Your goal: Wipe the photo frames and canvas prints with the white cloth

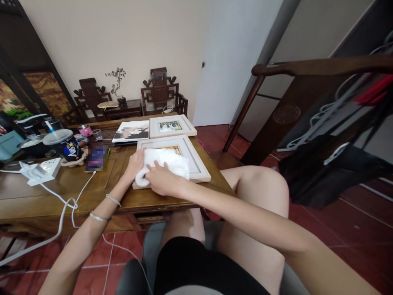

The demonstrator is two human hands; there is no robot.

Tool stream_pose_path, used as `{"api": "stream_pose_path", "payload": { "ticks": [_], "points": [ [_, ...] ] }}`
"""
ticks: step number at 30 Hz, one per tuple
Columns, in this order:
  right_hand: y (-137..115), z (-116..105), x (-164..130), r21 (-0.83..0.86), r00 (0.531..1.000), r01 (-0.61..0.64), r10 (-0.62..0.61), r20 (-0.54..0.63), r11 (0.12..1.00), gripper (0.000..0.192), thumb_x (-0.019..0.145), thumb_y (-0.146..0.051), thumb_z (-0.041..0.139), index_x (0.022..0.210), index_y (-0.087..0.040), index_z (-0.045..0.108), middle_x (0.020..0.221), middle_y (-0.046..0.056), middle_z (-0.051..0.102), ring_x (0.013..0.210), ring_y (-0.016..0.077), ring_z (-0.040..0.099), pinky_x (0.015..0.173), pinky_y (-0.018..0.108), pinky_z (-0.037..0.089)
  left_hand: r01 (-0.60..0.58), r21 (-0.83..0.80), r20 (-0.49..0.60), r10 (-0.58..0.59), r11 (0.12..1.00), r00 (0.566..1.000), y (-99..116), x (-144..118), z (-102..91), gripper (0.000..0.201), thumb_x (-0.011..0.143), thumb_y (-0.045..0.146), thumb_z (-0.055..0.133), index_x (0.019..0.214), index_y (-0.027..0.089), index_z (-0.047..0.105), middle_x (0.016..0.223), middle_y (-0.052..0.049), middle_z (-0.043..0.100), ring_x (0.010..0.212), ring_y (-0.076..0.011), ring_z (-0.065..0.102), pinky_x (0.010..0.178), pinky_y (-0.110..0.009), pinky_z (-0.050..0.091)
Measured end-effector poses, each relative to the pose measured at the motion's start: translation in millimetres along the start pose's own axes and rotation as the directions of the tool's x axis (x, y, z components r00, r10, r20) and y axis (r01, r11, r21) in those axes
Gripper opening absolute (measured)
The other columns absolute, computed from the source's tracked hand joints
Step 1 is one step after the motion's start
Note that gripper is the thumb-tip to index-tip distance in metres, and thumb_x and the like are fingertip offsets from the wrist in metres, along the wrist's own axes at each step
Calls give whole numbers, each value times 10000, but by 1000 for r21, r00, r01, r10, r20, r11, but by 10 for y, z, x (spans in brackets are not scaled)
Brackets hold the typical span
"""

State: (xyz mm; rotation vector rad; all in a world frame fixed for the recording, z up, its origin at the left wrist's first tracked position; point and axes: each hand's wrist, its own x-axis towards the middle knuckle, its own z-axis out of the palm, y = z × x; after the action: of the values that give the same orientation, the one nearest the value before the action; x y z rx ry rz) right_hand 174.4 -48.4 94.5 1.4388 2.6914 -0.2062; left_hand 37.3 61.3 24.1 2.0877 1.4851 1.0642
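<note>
On the near right corner of the brown wooden table (172, 196), a pale wood picture frame with a white mat (196, 162) lies flat, its front edge close to the table's rim. A fluffy white cloth (167, 162) covers most of its glass. The right hand (162, 179) lies flat on the cloth's near end, fingers spread and pressing down rather than clamped; the left hand (135, 162) rests against the cloth's left side and the frame's edge, fingers loosely curled.

A hard push toward the person could well slide the frame off the rim onto the red tiled floor (337, 221); heavy pressure might also strain the glass.

Just beyond it lie a second pale frame (172, 126) and a glossy photo print (131, 132), leaving little room to push forward. To the left sit a phone on a white charging cable (95, 159), a white power strip (46, 167) and a dark lidded cup with a straw (66, 145), which a wide sweep could catch.
</note>
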Motion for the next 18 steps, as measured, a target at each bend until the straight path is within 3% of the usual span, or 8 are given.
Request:
{"api": "stream_pose_path", "payload": {
  "ticks": [3, 5, 11, 16, 18],
  "points": [
    [125, -20, -137, -22, 998, -29, 31, 60, 999, 471, 844, -15, 437, 1239, -147, 660, 1481, 180, 493, 1391, 444, 378, 1049, 660, 385, -133, 80, 68, 128, 988, 989, 17, -42, 8, 489, 1029, 414, 280, 1107, 179, 701, 1127, -81, 748, 1074, -239, 682, 970, -321, 501],
    [239, -70, -275, -60, 992, -79, 85, 98, 995, 475, 829, 9, 438, 1204, -154, 681, 1439, 191, 533, 1353, 437, 435, 1018, 637, 427, -186, 120, 86, 176, 975, 981, 19, -53, 25, 421, 1021, 356, 323, 1157, 181, 680, 1166, -81, 734, 1111, -243, 669, 993, -323, 493],
    [360, -170, -510, -92, 973, -200, 209, 101, 975, 440, 827, 27, 437, 1100, -147, 736, 1224, 218, 666, 1200, 403, 582, 938, 540, 509, -176, 173, 84, 164, 969, 983, -48, -17, 74, 387, 958, 172, 400, 1267, 162, 633, 1291, -92, 679, 1223, -252, 616, 1086, -379, 449],
    [94, -23, -289, -69, 999, -40, 42, 30, 997, 480, 844, -26, 450, 1265, -130, 655, 1457, 194, 512, 1361, 439, 421, 1044, 601, 412, -199, 207, 116, 178, 958, 977, -85, 6, 19, 443, 870, 95, 463, 1282, 109, 625, 1302, -130, 667, 1211, -264, 624, 1087, -407, 458],
    [71, 60, -213, -90, 1000, 9, -11, -19, 996, 476, 854, -44, 439, 1281, -110, 637, 1458, 200, 507, 1371, 432, 405, 1062, 605, 385, -237, 200, 143, 211, 951, 967, -86, 10, -7, 438, 866, 108, 467, 1270, 109, 636, 1278, -135, 680, 1168, -268, 647, 1056, -409, 485]
  ]
}}
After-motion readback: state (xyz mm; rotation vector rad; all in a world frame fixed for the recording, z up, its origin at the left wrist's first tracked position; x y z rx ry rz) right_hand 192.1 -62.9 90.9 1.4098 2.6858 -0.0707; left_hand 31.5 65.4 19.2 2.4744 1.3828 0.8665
